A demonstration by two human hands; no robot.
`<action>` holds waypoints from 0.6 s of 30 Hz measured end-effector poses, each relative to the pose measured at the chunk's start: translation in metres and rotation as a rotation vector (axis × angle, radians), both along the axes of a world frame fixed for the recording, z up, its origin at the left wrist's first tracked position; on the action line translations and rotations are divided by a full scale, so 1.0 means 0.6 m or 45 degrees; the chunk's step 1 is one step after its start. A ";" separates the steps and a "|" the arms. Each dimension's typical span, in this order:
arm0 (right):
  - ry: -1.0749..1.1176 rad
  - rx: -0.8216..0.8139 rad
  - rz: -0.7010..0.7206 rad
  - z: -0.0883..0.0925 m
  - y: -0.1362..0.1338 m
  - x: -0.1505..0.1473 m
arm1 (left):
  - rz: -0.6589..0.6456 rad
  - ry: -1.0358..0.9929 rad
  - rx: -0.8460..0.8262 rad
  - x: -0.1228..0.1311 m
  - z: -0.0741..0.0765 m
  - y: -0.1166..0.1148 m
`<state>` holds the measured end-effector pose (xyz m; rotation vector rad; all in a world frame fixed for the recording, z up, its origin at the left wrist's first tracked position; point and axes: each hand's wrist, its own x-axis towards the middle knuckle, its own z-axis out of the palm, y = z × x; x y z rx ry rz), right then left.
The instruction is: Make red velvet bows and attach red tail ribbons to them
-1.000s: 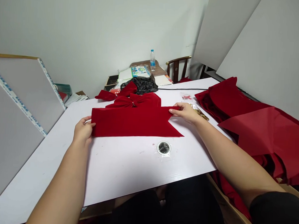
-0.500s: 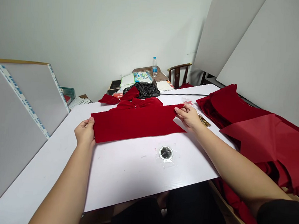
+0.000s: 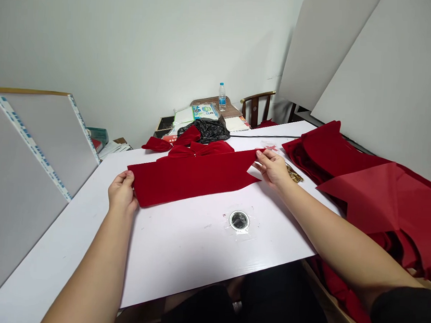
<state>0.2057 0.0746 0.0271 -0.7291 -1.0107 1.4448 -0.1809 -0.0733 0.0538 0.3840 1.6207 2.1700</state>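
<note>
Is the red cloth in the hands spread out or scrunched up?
Spread out: left hand and right hand hold the red cloth at opposite ends, broad face showing.

From this standpoint, the red velvet strip (image 3: pixel 196 180) covers the near portion of the red velvet bow (image 3: pixel 211 149). Some fingertips of the left hand (image 3: pixel 123 191) are concealed behind the strip's left end; the right hand (image 3: pixel 273 169) obscures its far right corner. The right wrist partly masks the gold-coloured pieces (image 3: pixel 295 174), too small to identify. Lettering on the water bottle (image 3: pixel 222 100) is illegible. Contents of the black plastic bag (image 3: pixel 212 131) cannot be determined. The red velvet stack (image 3: pixel 349 159) extends beyond view at right, the white panel (image 3: pixel 23 180) at left.
</note>
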 end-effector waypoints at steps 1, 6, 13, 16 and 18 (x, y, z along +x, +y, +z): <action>-0.014 0.017 -0.012 0.000 0.000 0.000 | 0.004 -0.007 0.000 0.000 0.001 0.000; -0.011 0.032 -0.037 -0.001 0.000 -0.001 | -0.041 -0.062 -0.006 0.003 0.009 -0.004; -0.061 0.067 -0.050 -0.004 0.001 0.001 | -0.092 -0.069 0.005 -0.001 0.010 -0.006; -0.085 0.059 -0.057 -0.004 0.002 0.001 | -0.081 -0.059 -0.008 -0.006 0.006 -0.005; -0.066 0.033 -0.077 -0.003 0.002 0.000 | -0.071 -0.076 -0.008 -0.008 0.004 -0.004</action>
